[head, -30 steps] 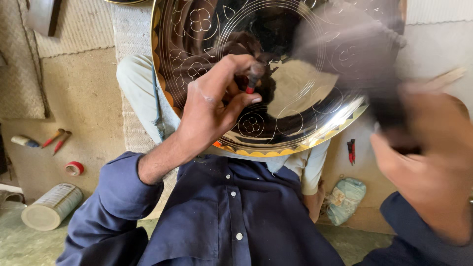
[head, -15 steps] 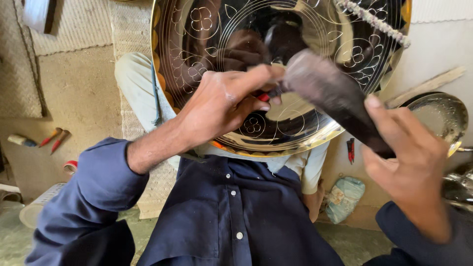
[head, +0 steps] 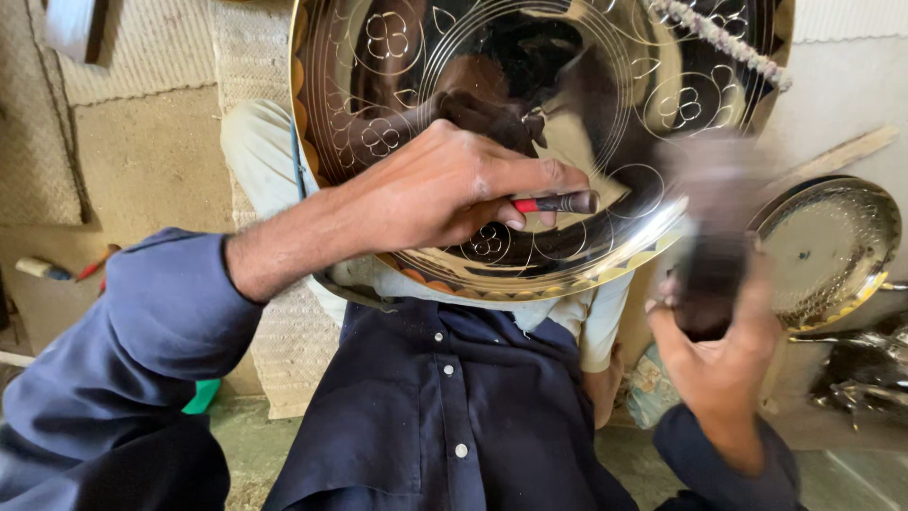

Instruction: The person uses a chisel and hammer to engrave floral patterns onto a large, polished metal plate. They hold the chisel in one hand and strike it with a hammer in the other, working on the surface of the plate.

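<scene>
A large polished metal tray (head: 605, 255) with engraved flowers and circles leans tilted on my lap, filling the upper middle of the view. My left hand (head: 445, 189) grips a small red-and-black engraving tool (head: 558, 202), its tip pointing right against the tray's face. To the right of the tray's lower rim, my right hand (head: 719, 350) holds the dark handle of a mallet (head: 705, 246). The mallet is blurred and stands upright, apart from the tool.
A second shiny engraved plate (head: 828, 246) leans at the right, with a wooden stick (head: 842, 151) behind it. Woven mats (head: 142, 57) cover the floor at left, where small hand tools (head: 57, 270) lie. My bent legs (head: 255, 142) are under the tray.
The mallet was over the tool half a second ago; now it has swung down and right, off the tray. My left hand and its tool have turned flatter and shifted right.
</scene>
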